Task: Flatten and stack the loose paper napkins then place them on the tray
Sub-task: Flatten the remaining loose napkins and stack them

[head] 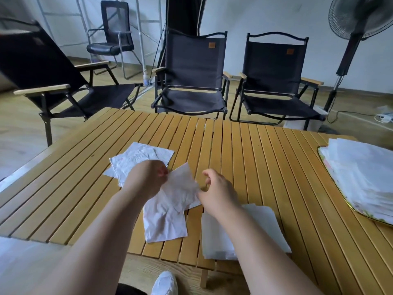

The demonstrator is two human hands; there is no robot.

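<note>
My left hand (146, 177) pinches the upper edge of a crumpled white napkin (182, 186) lifted just above the slatted wooden table (265, 158). My right hand (217, 190) pinches the same napkin's right edge. Under them another loose napkin (165, 224) lies flat on the table. More loose napkins (140, 158) lie spread behind my left hand. A flattened stack of napkins (261, 222) sits at the near edge under my right forearm. At the right edge a floral-rimmed tray (336, 184) carries a tall pile of napkins (365, 177).
Three black folding chairs (193, 75) stand beyond the table's far edge, an office chair (112, 37) behind them. A standing fan (353, 35) and its cable are at the back right. My white shoe (165, 283) shows below the near table edge.
</note>
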